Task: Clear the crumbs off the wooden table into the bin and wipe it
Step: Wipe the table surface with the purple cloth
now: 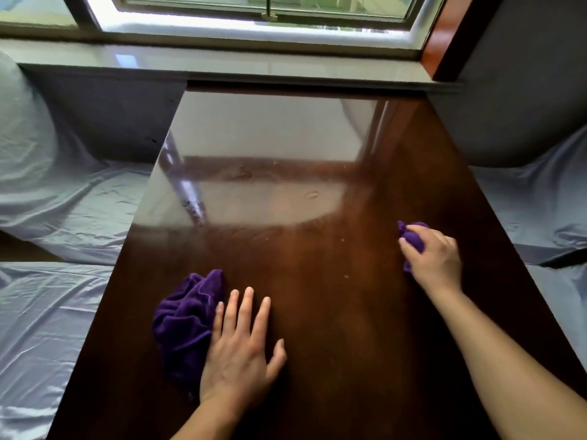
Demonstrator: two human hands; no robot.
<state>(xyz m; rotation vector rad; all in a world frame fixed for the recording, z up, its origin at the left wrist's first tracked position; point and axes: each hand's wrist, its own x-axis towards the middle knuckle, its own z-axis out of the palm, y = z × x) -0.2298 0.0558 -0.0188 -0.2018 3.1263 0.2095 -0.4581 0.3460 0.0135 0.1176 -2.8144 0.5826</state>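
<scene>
The glossy dark wooden table (317, 312) fills the middle of the head view. A few small pale crumbs (346, 276) lie on it right of centre, and a ring-shaped mark (311, 194) sits further back. My right hand (435, 258) is closed around a small bunched purple cloth (413, 236) near the table's right edge. My left hand (241, 350) lies flat on the wood with fingers spread, its outer edge touching a larger crumpled purple cloth (184, 325) at the near left. No bin is in view.
Seats draped in pale blue-grey sheets flank the table on the left (63, 201) and right (540, 211). A window sill (222, 68) and window (254, 14) run along the far end. A red-brown wooden post (451, 36) stands at the far right.
</scene>
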